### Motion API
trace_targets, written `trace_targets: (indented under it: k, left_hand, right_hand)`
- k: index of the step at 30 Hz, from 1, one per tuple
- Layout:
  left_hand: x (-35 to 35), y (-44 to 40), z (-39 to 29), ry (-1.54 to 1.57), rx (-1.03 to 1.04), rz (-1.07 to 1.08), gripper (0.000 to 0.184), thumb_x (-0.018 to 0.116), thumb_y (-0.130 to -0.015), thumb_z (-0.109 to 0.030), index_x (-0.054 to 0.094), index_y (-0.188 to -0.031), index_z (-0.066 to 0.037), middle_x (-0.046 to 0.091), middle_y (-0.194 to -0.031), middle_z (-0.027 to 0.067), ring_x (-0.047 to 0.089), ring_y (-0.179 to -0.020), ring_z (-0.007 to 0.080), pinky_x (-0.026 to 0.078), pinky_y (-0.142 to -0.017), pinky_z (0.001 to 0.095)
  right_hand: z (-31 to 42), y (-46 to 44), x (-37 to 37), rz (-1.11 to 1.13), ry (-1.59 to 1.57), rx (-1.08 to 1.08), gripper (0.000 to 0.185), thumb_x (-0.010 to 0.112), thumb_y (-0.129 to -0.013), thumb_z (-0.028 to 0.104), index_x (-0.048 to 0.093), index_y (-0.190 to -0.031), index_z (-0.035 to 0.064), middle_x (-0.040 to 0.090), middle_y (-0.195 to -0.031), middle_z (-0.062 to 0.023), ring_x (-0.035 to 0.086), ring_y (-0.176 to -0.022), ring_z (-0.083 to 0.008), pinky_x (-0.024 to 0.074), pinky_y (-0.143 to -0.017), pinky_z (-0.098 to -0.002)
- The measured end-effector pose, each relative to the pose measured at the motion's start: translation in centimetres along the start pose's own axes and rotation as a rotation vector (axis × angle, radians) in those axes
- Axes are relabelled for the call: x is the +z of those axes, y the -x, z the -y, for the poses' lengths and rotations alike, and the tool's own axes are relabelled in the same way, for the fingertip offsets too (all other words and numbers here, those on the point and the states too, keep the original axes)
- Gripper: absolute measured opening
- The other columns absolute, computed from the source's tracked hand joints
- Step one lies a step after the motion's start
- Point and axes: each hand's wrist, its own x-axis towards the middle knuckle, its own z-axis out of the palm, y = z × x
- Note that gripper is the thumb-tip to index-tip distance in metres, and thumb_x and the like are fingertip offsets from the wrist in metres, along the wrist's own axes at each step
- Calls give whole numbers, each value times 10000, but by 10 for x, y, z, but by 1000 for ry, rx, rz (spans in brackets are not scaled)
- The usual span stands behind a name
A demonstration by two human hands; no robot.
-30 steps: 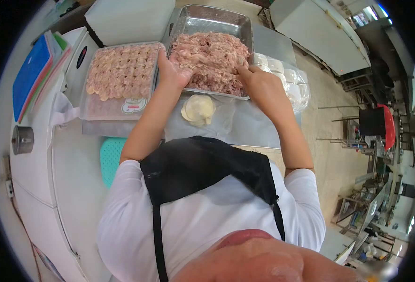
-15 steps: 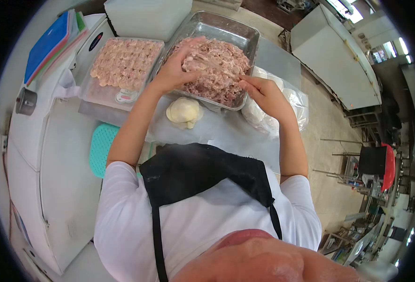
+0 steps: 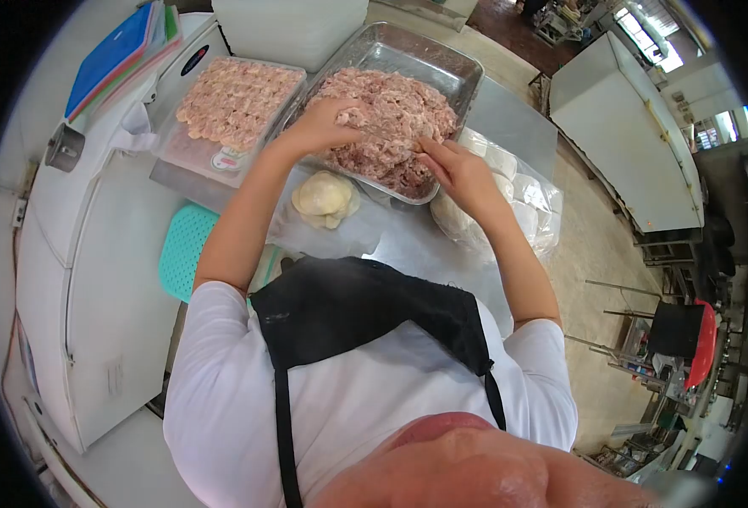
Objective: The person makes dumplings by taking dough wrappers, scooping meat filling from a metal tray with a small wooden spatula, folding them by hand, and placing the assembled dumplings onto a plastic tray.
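Observation:
A deep metal tray (image 3: 467,78) holds a large mound of ground meat (image 3: 399,97). Over its left side is my left hand (image 3: 330,125), fingers curled around what looks like a thin pale dumpling wrapper, mostly hidden against the meat. My right hand (image 3: 460,173) reaches over the tray's near right edge, thumb and fingers pinched on something narrow that I cannot make out, its tip at the meat. Below the tray lies a stack of pale round wrappers (image 3: 325,200) on a plastic sheet. To the left, rows of filled dumplings (image 3: 237,97) sit in a clear flat container (image 3: 189,152).
Clear bags of white rounded pieces (image 3: 526,199) lie right of the tray on the metal table (image 3: 518,118). A turquoise perforated basket (image 3: 186,250) stands at the left near my arm. A white freezer (image 3: 120,279) with a metal cup (image 3: 66,147) is further left.
The view has shifted slightly. My left fingers have curled inward, hiding more of the pale wrapper. My right hand has moved a little left, closer to the left hand.

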Motion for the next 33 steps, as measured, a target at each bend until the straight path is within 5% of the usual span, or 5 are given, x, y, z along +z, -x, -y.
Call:
trace_targets:
  k: [4, 13, 17, 21, 33]
  left_hand:
    - [16, 5, 15, -22, 240, -315, 485, 764, -733, -356, 631, -1098, -65, 662, -969, 101, 609, -874, 190, 476, -819, 343]
    - [-7, 30, -20, 10, 311, -19, 410, 760, -738, -221, 632, -1106, -94, 661, -1064, 113, 604, -970, 251, 460, -872, 336]
    - [-12, 40, 0, -15, 340, -153, 385, 753, -722, -205, 639, -1072, -90, 669, -1038, 91, 612, -942, 234, 468, -836, 343]
    - [-29, 45, -8, 117, 452, -4, 386, 751, -731, -242, 633, -1067, -92, 653, -1065, 98, 592, -969, 219, 466, -841, 342]
    - [-102, 91, 39, 245, 54, 38, 440, 785, -753, -253, 614, -1110, -61, 628, -976, 25, 587, -865, 141, 488, -785, 314]
  right_hand:
    - [-15, -2, -20, 49, -167, 74, 279, 580, -924, 275, 653, -1065, 45, 648, -889, -166, 635, -858, -302, 495, -744, -366]
    - [20, -6, -36, 470, -519, 442, 351, 525, -967, 352, 690, -1026, 48, 594, -703, -51, 483, -618, -103, 431, -582, -281]
    - [43, -11, -66, 348, -115, 479, 324, 538, -960, 317, 695, -1021, 41, 576, -699, -101, 508, -627, -118, 447, -598, -283]
    - [66, -12, -11, 43, -44, -97, 296, 566, -930, 279, 665, -1066, 35, 627, -824, -140, 604, -736, -277, 477, -677, -342]
    - [158, -60, 15, -12, 247, 55, 206, 661, -847, 247, 690, -985, 97, 618, -779, -95, 615, -703, -312, 492, -613, -391]
